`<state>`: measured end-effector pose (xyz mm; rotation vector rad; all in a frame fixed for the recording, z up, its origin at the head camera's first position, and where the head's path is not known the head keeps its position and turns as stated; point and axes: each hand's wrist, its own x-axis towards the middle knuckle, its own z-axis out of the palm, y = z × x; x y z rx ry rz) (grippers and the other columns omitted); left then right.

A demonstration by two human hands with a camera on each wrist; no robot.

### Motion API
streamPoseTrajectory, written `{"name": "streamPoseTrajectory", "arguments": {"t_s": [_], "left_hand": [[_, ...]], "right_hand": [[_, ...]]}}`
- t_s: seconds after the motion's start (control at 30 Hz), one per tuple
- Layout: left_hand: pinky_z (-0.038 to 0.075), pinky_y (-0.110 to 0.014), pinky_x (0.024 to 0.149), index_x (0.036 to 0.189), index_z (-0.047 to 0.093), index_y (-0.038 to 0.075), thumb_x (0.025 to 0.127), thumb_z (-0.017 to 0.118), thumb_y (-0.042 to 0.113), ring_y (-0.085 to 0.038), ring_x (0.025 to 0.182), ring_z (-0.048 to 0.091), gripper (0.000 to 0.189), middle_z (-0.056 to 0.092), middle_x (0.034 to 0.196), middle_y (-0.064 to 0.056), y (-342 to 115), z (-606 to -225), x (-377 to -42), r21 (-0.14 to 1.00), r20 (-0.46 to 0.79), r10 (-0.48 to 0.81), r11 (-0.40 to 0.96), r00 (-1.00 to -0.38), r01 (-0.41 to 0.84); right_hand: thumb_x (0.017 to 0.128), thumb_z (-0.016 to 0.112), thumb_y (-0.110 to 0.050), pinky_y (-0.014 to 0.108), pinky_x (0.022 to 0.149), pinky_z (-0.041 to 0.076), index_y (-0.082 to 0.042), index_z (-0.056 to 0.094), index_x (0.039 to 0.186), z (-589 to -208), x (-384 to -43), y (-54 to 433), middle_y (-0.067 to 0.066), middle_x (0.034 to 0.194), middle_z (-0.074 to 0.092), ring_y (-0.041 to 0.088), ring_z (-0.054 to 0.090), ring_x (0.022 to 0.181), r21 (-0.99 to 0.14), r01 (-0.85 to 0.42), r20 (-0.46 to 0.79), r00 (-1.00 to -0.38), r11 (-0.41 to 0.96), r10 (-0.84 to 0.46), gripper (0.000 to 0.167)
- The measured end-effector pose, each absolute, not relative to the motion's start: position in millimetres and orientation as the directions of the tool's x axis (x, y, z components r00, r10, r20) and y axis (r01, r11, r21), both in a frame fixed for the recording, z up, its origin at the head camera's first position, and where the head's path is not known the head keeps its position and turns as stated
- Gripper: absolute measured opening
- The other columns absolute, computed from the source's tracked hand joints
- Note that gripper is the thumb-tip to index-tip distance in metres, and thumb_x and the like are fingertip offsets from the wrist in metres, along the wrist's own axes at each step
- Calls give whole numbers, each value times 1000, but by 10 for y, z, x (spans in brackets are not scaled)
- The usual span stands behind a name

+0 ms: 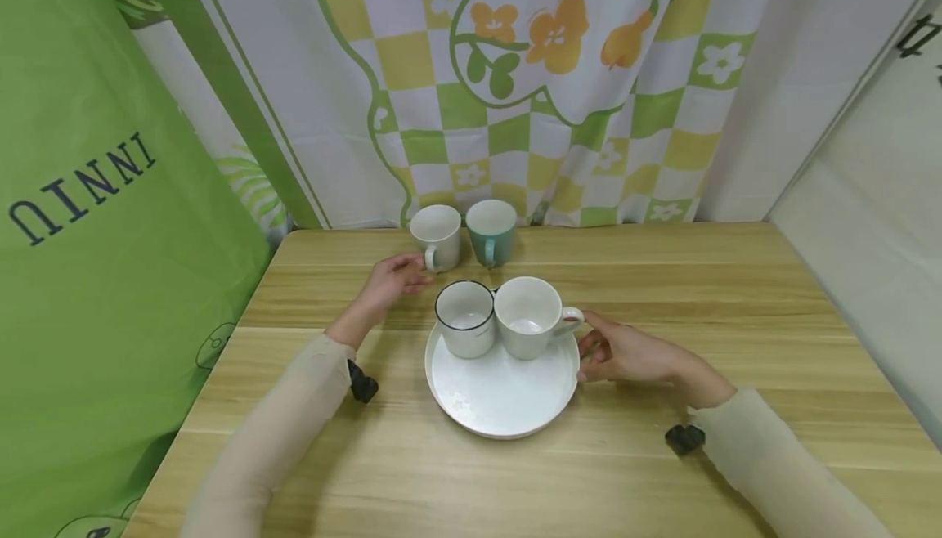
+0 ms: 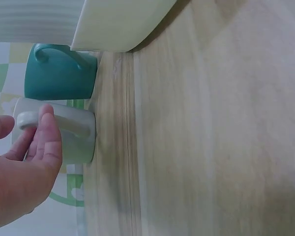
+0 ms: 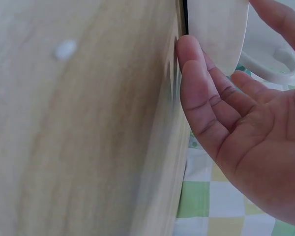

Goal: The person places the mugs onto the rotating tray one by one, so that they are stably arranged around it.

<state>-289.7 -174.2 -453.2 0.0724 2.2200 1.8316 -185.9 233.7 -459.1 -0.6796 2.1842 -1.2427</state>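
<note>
With the tray (image 1: 500, 403) as the dial and 12 pointing away from the person, the left sleeve (image 1: 287, 411) extends over the table (image 1: 412, 481) from about 8 o'clock and the right sleeve (image 1: 780, 456) from about 4, each with a black block (image 1: 684, 439) at the cuff. The tray is round and white, and 2 mugs stand upright on its far half. The right hand (image 1: 625, 351) is at the tray's 3 o'clock edge, loosely open, its fingers slightly bent and its thumb apart; it has hold of nothing, and whether the fingertips touch the rim I cannot tell. On the tray, the rimmed mug (image 1: 465, 321) is at 11 o'clock, and the white mug (image 1: 524, 329) just beside it at 1, its handle towards 3. Farther off, at 10 o'clock, the left hand (image 1: 390, 284) is half open, thumb clear of the fingers, fingertips at the handle of the pale mug (image 1: 441, 231) but not closed round it; contact is unclear. That mug stands on the table at 11, the teal mug (image 1: 491, 231) beside it at 12. Behind them hangs a checked curtain (image 1: 515, 129)
</note>
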Motion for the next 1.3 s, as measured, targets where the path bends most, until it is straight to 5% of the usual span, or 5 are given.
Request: {"name": "streamPoseTrajectory", "arguments": {"t_s": [0.27,0.57,0.77,1.07,1.3], "left_hand": [[47,-45,110,138,48,-11,107,45,18,-8,96,68,42,56,137,-27,-1640,-4524,-2996,977,-205,228,107,-952,-185],[50,-43,105,132,55,-7,107,48,23,-6,88,69,39,66,102,2,-1572,-4521,-3059,965,-259,206,94,-944,-245],[56,-31,88,124,59,-5,107,49,29,-10,88,68,39,66,99,2,-1554,-4525,-3065,964,-257,187,114,-948,-239],[55,-34,91,117,62,-1,105,51,32,-9,86,67,36,66,96,3,-1560,-4541,-3080,964,-258,178,109,-950,-242],[55,-21,76,114,62,-2,104,54,30,-6,80,66,34,66,94,2,-1573,-4570,-3086,973,-231,190,62,-954,-223]], "right_hand": [[88,78,-17,25,74,57,-9,21,152,-4588,-1844,2334,24,117,63,27,67,91,-886,-152,-201,-727,439,-656,86],[87,78,-18,24,73,56,-4,17,153,-4588,-1841,2337,21,113,64,25,68,91,-882,-152,-204,-733,447,-650,91],[87,78,-18,24,72,56,-4,18,152,-4582,-1832,2333,21,113,65,24,68,89,-886,-141,-206,-733,441,-648,90],[87,78,-18,23,70,55,-5,21,150,-4577,-1821,2329,21,112,66,25,66,88,-882,-138,-213,-734,450,-644,86],[87,78,-19,24,71,55,-7,23,150,-4590,-1827,2320,18,111,68,22,66,88,-871,-154,-210,-742,467,-637,84]]}}
